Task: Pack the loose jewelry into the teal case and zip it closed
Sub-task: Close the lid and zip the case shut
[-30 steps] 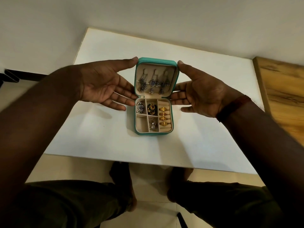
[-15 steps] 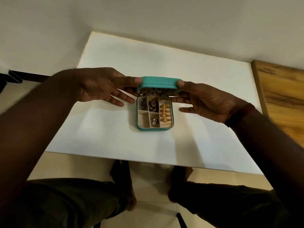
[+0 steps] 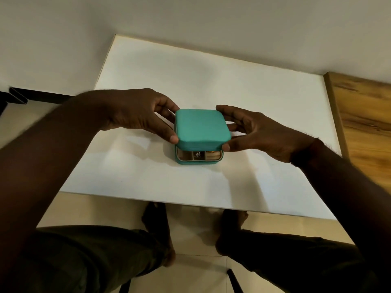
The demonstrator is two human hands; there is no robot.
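The teal case [image 3: 201, 127] sits in the middle of the white table [image 3: 264, 106], its lid nearly down. A narrow gap at the front still shows the beige compartments with a silver piece [image 3: 197, 154] and gold rings [image 3: 212, 153]. My left hand [image 3: 139, 113] grips the lid's left edge, thumb at the front corner and fingers at the back. My right hand [image 3: 256, 130] grips the lid's right edge the same way. The earrings inside the lid are hidden.
A wooden surface [image 3: 364, 115] adjoins the table on the right. A pale wall runs behind the table. My knees and bare feet [image 3: 160, 233] show below the near table edge, on a light tiled floor.
The lid has swung from upright to almost flat over the base. Both hands followed it down and toward me, and most of the jewelry is now covered.
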